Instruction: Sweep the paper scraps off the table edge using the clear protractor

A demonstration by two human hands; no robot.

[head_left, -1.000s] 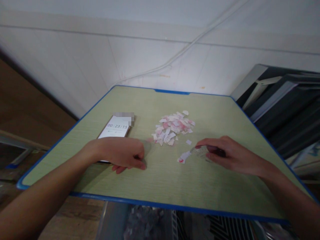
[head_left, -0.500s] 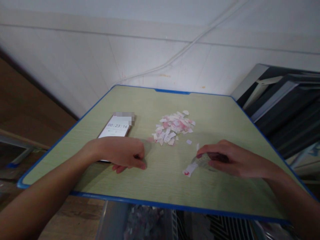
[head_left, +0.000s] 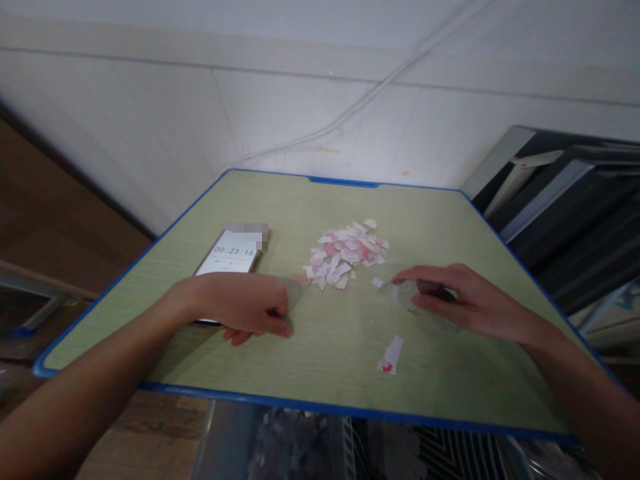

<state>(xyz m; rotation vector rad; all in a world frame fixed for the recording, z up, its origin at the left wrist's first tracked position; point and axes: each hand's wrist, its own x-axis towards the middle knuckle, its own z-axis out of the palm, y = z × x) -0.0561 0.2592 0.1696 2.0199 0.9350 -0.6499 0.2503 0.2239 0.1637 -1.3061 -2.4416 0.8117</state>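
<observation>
My left hand (head_left: 250, 305) is closed with its fingers curled under, beside the lower end of the phone (head_left: 231, 250); a faint see-through shape (head_left: 296, 291) shows at its knuckles. What it holds, if anything, is hidden. At the right, my right hand (head_left: 460, 297) grips a clear see-through thing (head_left: 404, 295) with a rounded edge, between thumb and fingers. Below that hand lies a small paper strip (head_left: 393, 351) with a red mark at its near end. A heap of torn white and pink paper bits (head_left: 346, 253) rests mid-table, with one loose scrap (head_left: 377, 283) near my right fingertips.
The pale green table (head_left: 300, 360) has a blue rim and stands against a white wall (head_left: 300, 107) with a cable along it. Dark folded boards (head_left: 575, 220) lean at the right. Below the front edge is a clear bin (head_left: 225, 440) with scraps inside.
My right hand has shifted slightly up and away from the red-marked paper strip, which now lies free, a little nearer and turned. My left hand has stayed in place.
</observation>
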